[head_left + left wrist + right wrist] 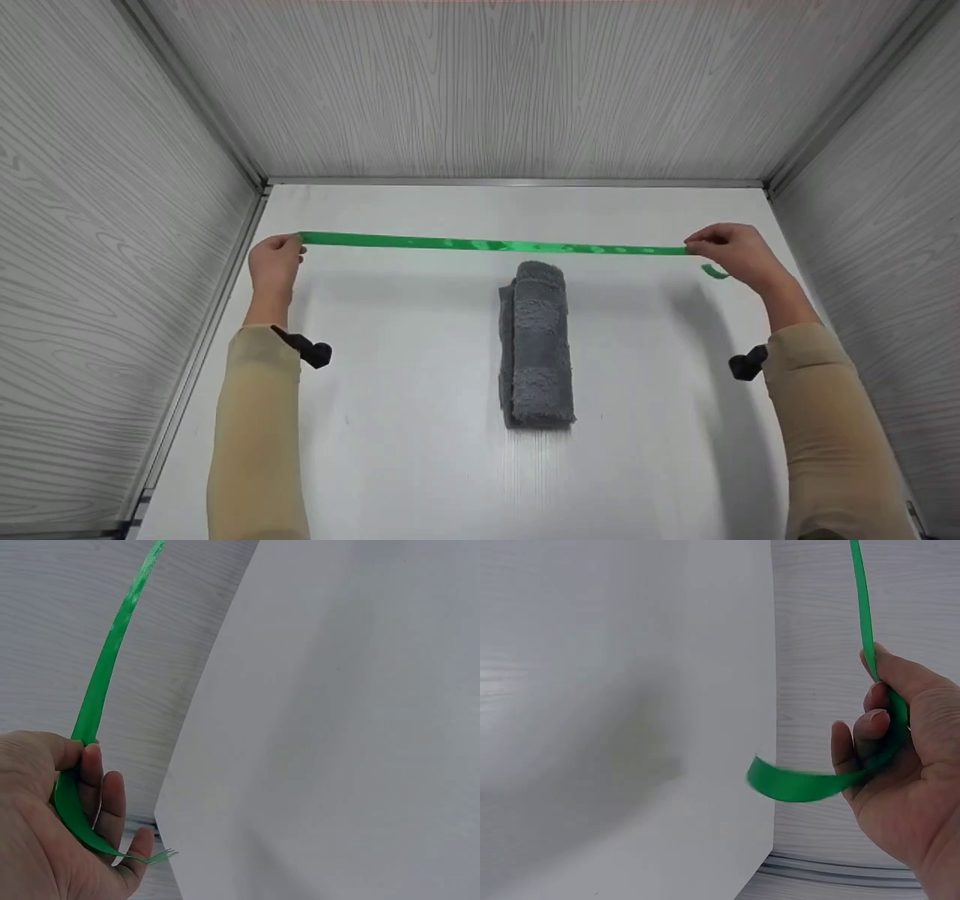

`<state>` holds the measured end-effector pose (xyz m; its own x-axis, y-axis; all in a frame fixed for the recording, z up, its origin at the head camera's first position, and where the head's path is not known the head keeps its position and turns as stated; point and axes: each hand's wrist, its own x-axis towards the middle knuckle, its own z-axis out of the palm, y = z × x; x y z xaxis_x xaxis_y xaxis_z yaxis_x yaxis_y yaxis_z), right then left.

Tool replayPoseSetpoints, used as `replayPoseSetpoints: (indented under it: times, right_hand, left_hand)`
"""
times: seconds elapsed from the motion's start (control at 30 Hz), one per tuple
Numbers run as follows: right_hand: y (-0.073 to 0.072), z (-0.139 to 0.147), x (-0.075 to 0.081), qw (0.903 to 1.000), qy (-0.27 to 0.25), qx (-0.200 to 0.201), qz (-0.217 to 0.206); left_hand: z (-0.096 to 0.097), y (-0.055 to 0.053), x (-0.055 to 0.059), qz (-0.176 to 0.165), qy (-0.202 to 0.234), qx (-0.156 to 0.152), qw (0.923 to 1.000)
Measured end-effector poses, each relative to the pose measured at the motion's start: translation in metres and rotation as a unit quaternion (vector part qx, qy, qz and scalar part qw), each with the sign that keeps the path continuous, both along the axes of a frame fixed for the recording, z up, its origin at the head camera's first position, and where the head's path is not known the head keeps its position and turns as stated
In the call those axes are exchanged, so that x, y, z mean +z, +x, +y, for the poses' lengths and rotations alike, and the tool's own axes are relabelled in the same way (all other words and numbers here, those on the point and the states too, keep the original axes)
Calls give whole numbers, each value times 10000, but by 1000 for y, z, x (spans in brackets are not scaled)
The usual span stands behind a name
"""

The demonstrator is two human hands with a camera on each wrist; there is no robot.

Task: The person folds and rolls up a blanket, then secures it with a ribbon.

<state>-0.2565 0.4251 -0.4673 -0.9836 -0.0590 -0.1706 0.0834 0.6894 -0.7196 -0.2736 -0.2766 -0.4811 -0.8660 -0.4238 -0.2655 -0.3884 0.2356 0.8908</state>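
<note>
A shiny green ribbon [487, 245] is stretched nearly level above the far part of the table, between both hands. My left hand [274, 264] pinches one end between thumb and finger; in the left wrist view the ribbon's frayed tail [84, 829] curves across the palm. At the other end my right hand [739, 253] pinches the ribbon too, and a loose tail [799, 786] curls out below the fingers in the right wrist view. A folded grey fluffy towel [541, 345] lies lengthwise on the table, nearer than the ribbon and apart from both hands.
The white tabletop [405, 360] is bounded by a grey wood-grain back wall [480, 90] and similar side walls at left and right. A small black device [311, 351] sits on the left wrist, and another black device [748, 364] on the right.
</note>
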Motion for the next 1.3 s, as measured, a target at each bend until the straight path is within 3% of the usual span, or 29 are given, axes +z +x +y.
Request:
replayPoseSetpoints:
  times: [0.33,0.43,0.53,0.63,0.73,0.83,0.9,1.0,1.1,1.3]
  right_hand:
    - [12,30,-7,9976,-436,-514,151]
    - [13,31,-7,9927,-894,-798,113]
    - [13,28,-3,9794,-1644,-1170,-3]
    - [13,21,4,9513,-2645,-1573,-193]
    - [12,15,10,9098,-3655,-1944,-301]
    - [10,13,12,8675,-4449,-2213,-237]
    - [8,13,12,8453,-4806,-2329,-139]
    - [6,13,11,8224,-5140,-2437,40]
    - [5,13,10,8233,-5115,-2457,133]
    - [5,6,-4,8628,-4412,-2469,-79]
  left_hand:
    - [-25,11,-8,-158,124,244,9995]
    - [-23,11,-7,-197,344,194,9990]
    - [-17,9,-4,-301,714,168,9969]
    - [-8,6,-1,-426,1093,228,9928]
    - [1,1,3,-455,1479,356,9873]
    - [8,-3,6,-264,1872,396,9812]
    - [11,-6,8,-58,2144,390,9760]
    - [15,-8,10,255,2493,330,9675]
    - [18,-10,9,389,2695,265,9618]
    - [25,-10,-6,57,2560,121,9666]
